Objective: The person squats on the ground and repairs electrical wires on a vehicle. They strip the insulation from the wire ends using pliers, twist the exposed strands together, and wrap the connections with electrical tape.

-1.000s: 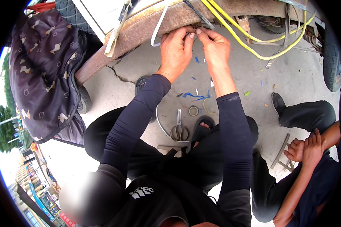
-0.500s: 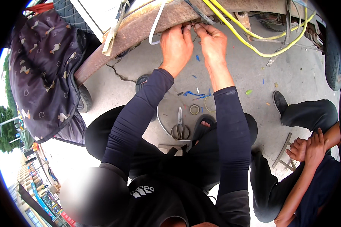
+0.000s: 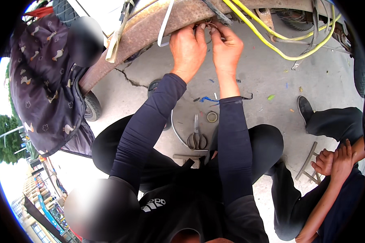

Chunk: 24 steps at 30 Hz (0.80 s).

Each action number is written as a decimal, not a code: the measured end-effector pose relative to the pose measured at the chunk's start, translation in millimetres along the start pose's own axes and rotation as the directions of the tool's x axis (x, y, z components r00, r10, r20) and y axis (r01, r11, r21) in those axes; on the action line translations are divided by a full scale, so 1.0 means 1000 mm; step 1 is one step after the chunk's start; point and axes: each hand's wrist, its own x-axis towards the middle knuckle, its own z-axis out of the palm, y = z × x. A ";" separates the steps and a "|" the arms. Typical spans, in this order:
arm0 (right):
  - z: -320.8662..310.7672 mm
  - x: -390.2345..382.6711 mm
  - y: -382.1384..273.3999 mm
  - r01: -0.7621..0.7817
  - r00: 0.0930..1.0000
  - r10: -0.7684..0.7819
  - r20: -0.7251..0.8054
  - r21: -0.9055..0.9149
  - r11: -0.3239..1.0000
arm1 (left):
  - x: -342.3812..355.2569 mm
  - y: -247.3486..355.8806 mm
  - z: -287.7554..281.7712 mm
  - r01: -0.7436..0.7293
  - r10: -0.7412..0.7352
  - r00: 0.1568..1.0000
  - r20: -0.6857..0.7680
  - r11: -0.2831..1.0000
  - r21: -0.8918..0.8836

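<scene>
Both hands are up at the underside of a curved, rusty metal beam (image 3: 144, 38). My left hand (image 3: 187, 52) is closed, its thumb and forefinger pinching thin wires (image 3: 209, 25). Facing it, my right hand (image 3: 227, 49) pinches the same wires, the fingertips of both hands nearly meeting. The wire ends are small and partly covered by my fingers. A dark sleeved cable (image 3: 216, 11) runs down from the beam close above my right fingers. Left of my left hand hangs a white cable (image 3: 165, 28).
Yellow cables (image 3: 267, 46) loop down at the right. Scissors (image 3: 196, 135), a tape roll (image 3: 212, 117) and blue scraps (image 3: 209, 99) lie on the concrete. A seated person's hands (image 3: 332, 162) rest together at the right. A patterned dark cover (image 3: 40, 89) hangs at the left.
My right forearm has swung slightly left, and my right knee has moved outward. Both hands keep pinching at the wires. A blurred round shape now appears at the upper left.
</scene>
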 end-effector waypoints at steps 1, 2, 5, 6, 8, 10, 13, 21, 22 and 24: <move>0.000 -0.001 0.001 0.122 0.992 -0.126 -0.010 -0.195 0.973 | 0.000 0.001 -0.001 0.017 -0.017 1.000 0.004 1.000 -0.005; 0.001 -0.002 0.003 0.233 0.968 -0.250 0.005 -0.383 0.894 | 0.000 0.000 -0.001 0.014 -0.014 1.000 -0.002 1.000 -0.007; 0.004 -0.008 0.000 0.331 0.908 -0.419 -0.035 -0.555 0.763 | 0.001 0.003 0.000 0.008 -0.008 1.000 -0.009 1.000 -0.025; 0.003 -0.008 0.002 0.347 0.893 -0.450 -0.028 -0.594 0.726 | 0.001 0.005 -0.001 0.006 -0.006 1.000 -0.002 1.000 -0.027; 0.001 -0.008 0.006 0.372 0.861 -0.509 -0.011 -0.668 0.644 | 0.000 0.005 -0.001 0.011 -0.011 1.000 0.008 0.999 -0.032; 0.003 -0.009 0.003 0.387 0.855 -0.517 0.032 -0.703 0.596 | 0.001 0.003 -0.001 0.027 -0.027 1.000 0.004 0.999 -0.036; 0.003 -0.008 0.004 0.397 0.850 -0.522 0.071 -0.737 0.546 | 0.001 0.001 -0.002 0.005 -0.005 1.000 -0.008 1.000 -0.023; 0.004 -0.007 -0.007 0.432 0.857 -0.505 0.104 -0.681 0.591 | 0.003 -0.005 -0.003 0.007 -0.007 1.000 -0.006 1.000 -0.030; 0.005 -0.006 -0.008 0.441 0.855 -0.512 0.081 -0.631 0.638 | 0.003 -0.005 -0.003 0.016 -0.016 1.000 -0.003 0.999 -0.037; 0.006 -0.005 -0.011 0.393 0.899 -0.438 0.024 -0.489 0.779 | 0.003 -0.007 -0.005 0.018 -0.017 1.000 0.010 0.996 -0.083</move>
